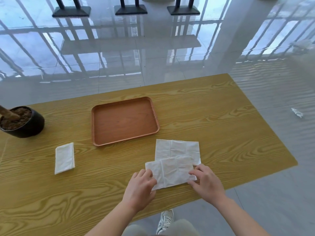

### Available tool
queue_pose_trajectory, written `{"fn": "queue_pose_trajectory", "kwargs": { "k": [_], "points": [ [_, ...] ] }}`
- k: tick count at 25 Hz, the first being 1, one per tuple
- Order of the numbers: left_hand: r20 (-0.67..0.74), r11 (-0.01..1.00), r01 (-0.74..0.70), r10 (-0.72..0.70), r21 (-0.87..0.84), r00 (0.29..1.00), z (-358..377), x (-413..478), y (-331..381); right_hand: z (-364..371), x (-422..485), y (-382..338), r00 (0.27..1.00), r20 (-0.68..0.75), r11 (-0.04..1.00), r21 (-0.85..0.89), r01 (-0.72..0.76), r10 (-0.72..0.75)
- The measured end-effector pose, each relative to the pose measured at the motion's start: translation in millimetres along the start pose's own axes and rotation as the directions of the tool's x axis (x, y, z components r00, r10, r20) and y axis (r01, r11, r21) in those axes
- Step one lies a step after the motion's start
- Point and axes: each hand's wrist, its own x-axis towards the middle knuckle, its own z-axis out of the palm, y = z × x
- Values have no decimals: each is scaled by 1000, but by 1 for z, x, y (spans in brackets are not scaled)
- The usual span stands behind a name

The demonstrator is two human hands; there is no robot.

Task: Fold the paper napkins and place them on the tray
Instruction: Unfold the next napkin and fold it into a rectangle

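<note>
Three white paper napkins are lying on the wooden table (pixel 221 116), all outside the tray. At the table's nine o'clock edge a dark plant pot (pixel 32 126) is standing, partly cut off by the frame. Toward the pot's five o'clock a folded napkin (pixel 64 158) is lying flat as a narrow rectangle, well apart from both hands. The brown tray (pixel 125 120) is sitting near the table's centre, at twelve o'clock from the hands. Near the six o'clock edge, the left hand (pixel 139 188) is gripping the left end of the near napkin (pixel 170 172), fingers curled over its edge. That napkin is lying creased and slightly tilted, its far edge overlapping the far napkin (pixel 177 149), which is lying open and flat at its twelve o'clock. The right hand (pixel 207 182) is pinching the near napkin's right end, fingertips closed on a corner. On the floor, at the table's three o'clock, a crumpled white scrap (pixel 297 114) is lying.
</note>
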Motion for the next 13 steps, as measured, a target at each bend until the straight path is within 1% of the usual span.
{"fn": "queue_pose_trajectory", "kwargs": {
  "k": [3, 5, 7, 9, 11, 13],
  "points": [
    [-51, 992, -43, 49, 114, 997, 4, -1, 2, 1, -5, 10, 998, 51, 998, -36, 47, -45],
    [-104, 992, -39, 52, 122, 993, 6, -1, 3, 2, -7, 12, 997, 48, 997, -46, 63, -61],
    [-166, 1000, 6, -2, 25, 986, 5, -2, 5, 2, -9, 10, 996, 34, 996, -47, 79, -77],
    [-213, 995, 20, -40, -98, 976, 2, -2, 8, 3, -9, 5, 994, 34, 993, -47, 106, -105],
    [-235, 979, 23, -71, -203, 969, -3, -3, 10, 5, -8, -3, 990, 27, 987, -75, 143, -141],
    [-246, 951, 68, -147, -303, 958, -9, -3, 11, 7, -4, -12, 987, -26, 981, -119, 155, -159]
  ]
}}
